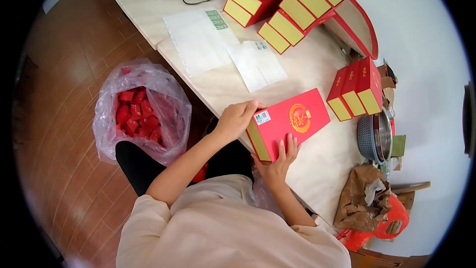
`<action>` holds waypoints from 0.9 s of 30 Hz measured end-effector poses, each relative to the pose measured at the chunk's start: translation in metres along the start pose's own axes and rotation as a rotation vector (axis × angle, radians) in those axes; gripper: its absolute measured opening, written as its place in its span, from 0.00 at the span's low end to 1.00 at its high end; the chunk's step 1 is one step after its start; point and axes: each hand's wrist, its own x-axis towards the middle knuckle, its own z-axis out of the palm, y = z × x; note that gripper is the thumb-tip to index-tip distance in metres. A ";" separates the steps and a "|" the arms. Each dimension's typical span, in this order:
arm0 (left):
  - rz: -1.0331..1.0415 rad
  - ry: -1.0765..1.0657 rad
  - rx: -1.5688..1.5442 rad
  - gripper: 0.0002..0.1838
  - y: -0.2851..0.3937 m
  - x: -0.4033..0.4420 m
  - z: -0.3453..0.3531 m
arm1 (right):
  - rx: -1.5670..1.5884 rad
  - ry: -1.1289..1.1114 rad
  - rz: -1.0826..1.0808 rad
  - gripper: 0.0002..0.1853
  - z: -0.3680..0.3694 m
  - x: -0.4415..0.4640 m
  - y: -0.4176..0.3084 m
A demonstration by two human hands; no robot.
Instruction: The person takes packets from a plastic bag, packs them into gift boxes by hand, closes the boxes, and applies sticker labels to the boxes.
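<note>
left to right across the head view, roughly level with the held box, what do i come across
plastic bag of red packets → left hand → held box → three boxes

Brown planked floor (69, 104) beyond the left edge of a pale table (317, 168), white wall (421, 79) beyond its right

Sheets (198, 39) lie on the surface (317, 173) beyond the box (288, 125), with three boxes (353, 89) and, apparently, a basket (366, 141) right of it.
</note>
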 end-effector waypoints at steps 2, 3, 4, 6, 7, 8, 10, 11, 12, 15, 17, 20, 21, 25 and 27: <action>-0.037 -0.078 0.170 0.31 0.014 -0.006 -0.008 | -0.048 0.001 -0.079 0.47 0.002 -0.006 0.006; -0.031 -0.078 0.180 0.31 0.018 -0.009 -0.010 | -0.103 -0.011 -0.156 0.47 0.001 -0.007 0.011; -0.056 -0.095 -0.050 0.30 0.020 -0.013 -0.012 | -0.070 -0.021 -0.174 0.44 -0.012 -0.003 0.010; 0.002 -0.150 -0.315 0.29 0.030 -0.015 -0.025 | 0.057 0.109 -0.164 0.43 -0.033 0.022 0.014; 0.037 -0.201 -0.401 0.28 0.045 -0.015 -0.037 | 0.175 0.227 -0.150 0.41 -0.044 0.035 0.014; 0.068 -0.145 -0.361 0.27 0.055 -0.015 -0.043 | 0.270 0.322 0.023 0.40 -0.058 0.049 0.008; 0.143 -0.022 -0.247 0.26 0.061 -0.009 -0.050 | 0.448 0.533 0.296 0.36 -0.084 0.088 0.005; 0.188 0.053 -0.173 0.26 0.061 -0.004 -0.053 | 0.538 0.644 0.389 0.34 -0.096 0.109 0.013; 0.158 0.112 -0.174 0.24 0.058 0.001 -0.057 | 0.765 0.662 0.524 0.29 -0.105 0.123 0.020; 0.188 0.274 -0.078 0.16 0.030 0.017 -0.078 | 1.306 0.478 0.734 0.24 -0.100 0.137 0.068; 0.204 0.337 0.038 0.15 0.014 0.029 -0.095 | 1.381 0.366 1.096 0.25 -0.076 0.121 0.092; 0.259 0.456 0.307 0.13 -0.001 0.049 -0.121 | 1.329 0.179 1.219 0.26 -0.041 0.076 0.133; 0.302 0.479 0.471 0.14 -0.005 0.057 -0.130 | 1.238 0.127 1.210 0.27 -0.033 0.066 0.146; 0.421 0.477 0.735 0.17 -0.023 0.098 -0.151 | 0.256 0.387 0.535 0.24 -0.030 0.103 0.117; 0.304 0.409 1.071 0.21 -0.036 0.116 -0.148 | 0.416 0.136 0.350 0.23 -0.035 0.162 0.080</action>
